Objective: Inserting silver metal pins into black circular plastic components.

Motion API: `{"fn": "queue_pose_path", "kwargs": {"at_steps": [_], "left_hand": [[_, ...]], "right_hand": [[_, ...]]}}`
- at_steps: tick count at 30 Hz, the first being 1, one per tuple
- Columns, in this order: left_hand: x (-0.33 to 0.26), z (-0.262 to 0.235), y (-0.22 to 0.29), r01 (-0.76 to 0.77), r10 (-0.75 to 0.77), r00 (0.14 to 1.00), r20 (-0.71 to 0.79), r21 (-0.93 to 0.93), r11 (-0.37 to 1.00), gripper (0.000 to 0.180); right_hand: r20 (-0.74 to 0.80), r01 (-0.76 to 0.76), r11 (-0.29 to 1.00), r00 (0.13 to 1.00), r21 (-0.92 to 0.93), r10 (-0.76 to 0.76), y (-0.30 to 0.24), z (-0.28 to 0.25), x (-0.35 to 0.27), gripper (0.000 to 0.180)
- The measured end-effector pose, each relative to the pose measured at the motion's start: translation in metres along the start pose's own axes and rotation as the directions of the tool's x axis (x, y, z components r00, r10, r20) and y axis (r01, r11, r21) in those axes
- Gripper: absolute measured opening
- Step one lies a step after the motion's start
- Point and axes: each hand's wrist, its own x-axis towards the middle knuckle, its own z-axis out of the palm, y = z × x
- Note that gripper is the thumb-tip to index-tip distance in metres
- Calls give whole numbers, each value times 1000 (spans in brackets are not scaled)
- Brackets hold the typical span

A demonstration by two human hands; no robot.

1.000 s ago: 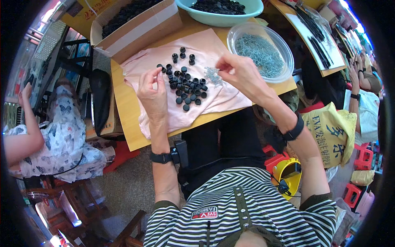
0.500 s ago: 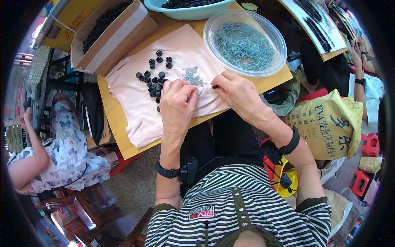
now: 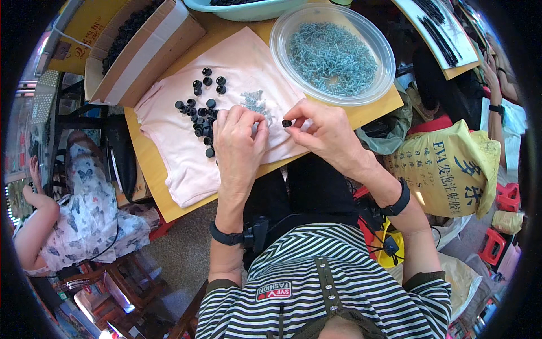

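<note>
My right hand [image 3: 322, 130] pinches a small black cap [image 3: 287, 123] between thumb and fingertips above the pink cloth [image 3: 169, 164]. My left hand [image 3: 240, 138] is curled close beside it, fingertips together near a small screw; what it holds is too small to tell for sure. Several black caps [image 3: 200, 116] lie in a loose pile on the cloth just left of my left hand. A little heap of silvery screws [image 3: 252, 101] lies on the cloth above my hands.
A clear round bowl [image 3: 282, 56] full of silvery screws sits at the upper right of the yellow board [image 3: 147, 164]. A cardboard box [image 3: 147, 53] of black parts stands upper left, a teal basin [image 3: 248, 11] at the top. Another person sits at left; a yellow sack [image 3: 451, 169] at right.
My left hand came in from the cap pile to meet my right hand near the cloth's front edge. The view has shifted closer to the board.
</note>
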Motion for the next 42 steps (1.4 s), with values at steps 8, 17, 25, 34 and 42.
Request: {"fn": "queue_pose_path", "kwargs": {"at_steps": [8,17,25,34,42], "left_hand": [[-8,-19,8,232,-247,968,52,-570,788,11],[-11,-29,23,256,-296,943,150,-897,360,18],[-19,-34,17,226,-282,954,102,-863,452,19],[-22,-36,30,163,-386,921,50,-950,267,18],[-26,-36,24,54,-311,941,-134,-848,528,16]], "right_hand": [[193,-307,467,942,829,276,-7,-11,-1,19],[273,-374,352,913,858,304,-11,-9,0,29],[267,-354,329,922,876,282,-12,-5,-1,29],[366,-407,135,897,904,249,-15,0,-2,28],[416,-425,-3,885,905,210,-13,6,-2,28]]}}
